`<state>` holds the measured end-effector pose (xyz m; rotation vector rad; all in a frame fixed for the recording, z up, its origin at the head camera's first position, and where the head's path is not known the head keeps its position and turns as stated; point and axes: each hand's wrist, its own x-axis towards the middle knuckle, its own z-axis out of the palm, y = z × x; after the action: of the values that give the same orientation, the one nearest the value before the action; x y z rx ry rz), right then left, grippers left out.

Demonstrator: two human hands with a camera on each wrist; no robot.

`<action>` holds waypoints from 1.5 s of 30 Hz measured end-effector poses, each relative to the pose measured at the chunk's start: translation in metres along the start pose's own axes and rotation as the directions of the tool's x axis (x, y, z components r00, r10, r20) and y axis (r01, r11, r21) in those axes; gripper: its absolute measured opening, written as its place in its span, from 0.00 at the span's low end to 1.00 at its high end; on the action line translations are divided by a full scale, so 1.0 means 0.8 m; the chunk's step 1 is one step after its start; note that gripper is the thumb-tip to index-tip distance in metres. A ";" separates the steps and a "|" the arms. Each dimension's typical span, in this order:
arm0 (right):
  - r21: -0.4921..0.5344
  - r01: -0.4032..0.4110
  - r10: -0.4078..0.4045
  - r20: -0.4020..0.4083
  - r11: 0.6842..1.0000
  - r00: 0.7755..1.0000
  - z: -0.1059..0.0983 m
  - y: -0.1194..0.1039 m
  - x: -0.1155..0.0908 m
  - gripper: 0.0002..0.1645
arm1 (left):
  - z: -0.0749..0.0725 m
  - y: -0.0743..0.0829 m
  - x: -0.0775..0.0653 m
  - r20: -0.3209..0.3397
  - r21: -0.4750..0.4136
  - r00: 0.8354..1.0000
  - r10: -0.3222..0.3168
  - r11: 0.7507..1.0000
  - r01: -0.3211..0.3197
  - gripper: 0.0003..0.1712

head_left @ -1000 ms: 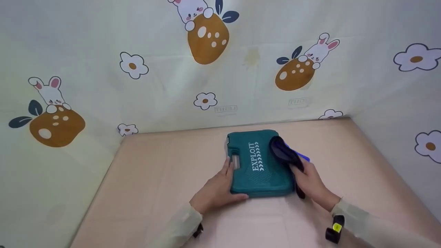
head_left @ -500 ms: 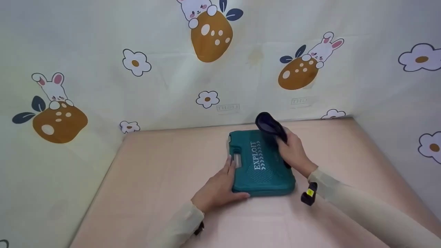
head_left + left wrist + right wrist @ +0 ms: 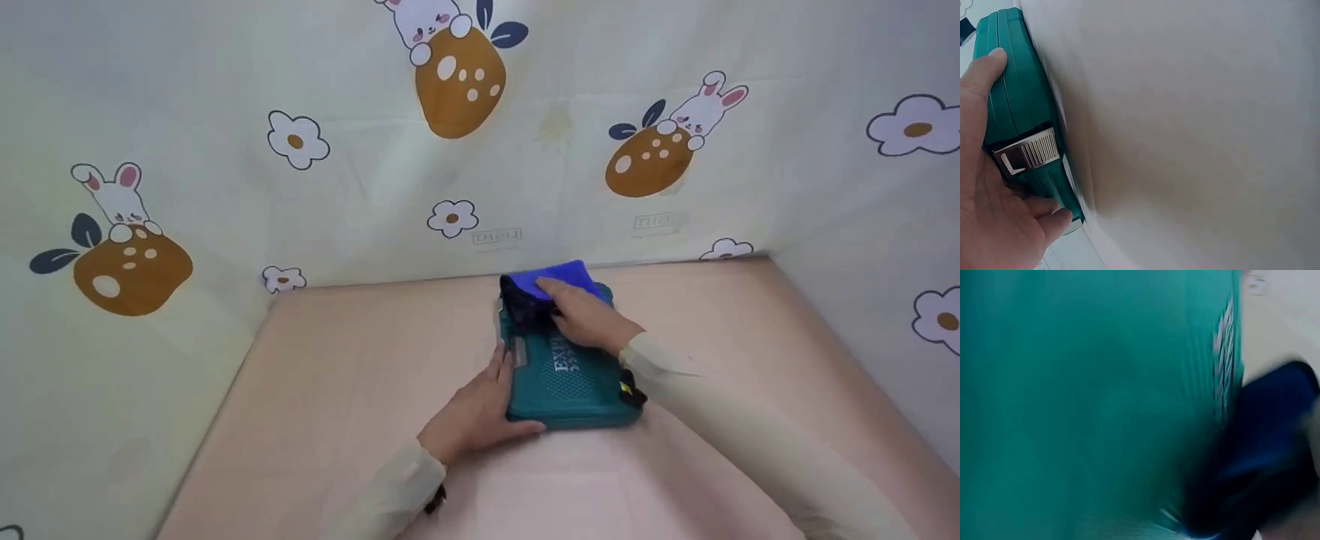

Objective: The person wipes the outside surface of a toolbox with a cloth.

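Observation:
A green plastic carrying case [image 3: 574, 401] with white "EXPLOIT" lettering lies flat on the table. My left hand [image 3: 476, 416] grips its near left corner, thumb along the near side and fingers by the handle cutout. In the left wrist view that thumb rests on the case's side, and the fingers curl next to a metal latch [image 3: 1030, 152]. Over the far part of the lid, my right hand [image 3: 589, 319] holds a folded blue-and-black cloth [image 3: 559, 276], covering part of the lettering. The right wrist view is blurred, with the dark cloth [image 3: 1269, 422] at lower right.
The case stands on a pale pinkish table cover [image 3: 360, 390]. Behind it and at both sides rise light curtains [image 3: 360, 210] printed with rabbits, fruit and flowers. A black wrist strap [image 3: 632, 390] on the right arm hangs over the case's right edge.
My right hand has moved with the cloth from the case's right edge up and left across the lid, and the blue side now faces up. The left hand and case stay put.

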<state>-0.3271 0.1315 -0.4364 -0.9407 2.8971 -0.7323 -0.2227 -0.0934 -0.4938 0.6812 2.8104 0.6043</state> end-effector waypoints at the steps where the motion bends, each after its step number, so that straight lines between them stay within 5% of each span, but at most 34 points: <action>1: -0.023 0.002 0.000 0.060 1.000 0.998 0.000 -0.002 0.001 0.35 | 0.000 0.000 0.000 0.001 0.002 1.000 0.005 1.000 -0.005 0.75; 6: -0.106 -0.017 0.042 0.248 0.994 0.968 -0.006 -0.009 0.006 0.36 | -0.001 0.000 0.001 0.012 0.003 1.000 0.016 1.000 -0.016 0.75; 13: -0.168 -0.035 0.093 0.357 0.985 0.930 -0.017 -0.020 0.026 0.35 | -0.002 -0.001 0.000 0.010 0.002 1.000 0.000 1.000 0.000 0.75; 25: -0.219 -0.048 0.124 0.353 0.975 0.927 -0.010 -0.034 0.046 0.35 | -0.003 -0.001 0.000 0.014 0.010 1.000 -0.014 1.000 0.014 0.75; 45: -0.299 0.060 0.042 0.322 0.952 0.946 0.007 -0.018 0.043 0.41 | -0.003 -0.001 0.000 0.015 0.015 1.000 0.007 1.000 -0.008 0.73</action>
<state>-0.3463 0.1000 -0.4305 -0.9883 2.7486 -0.1046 -0.2237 -0.0949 -0.4919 0.6964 2.8022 0.5775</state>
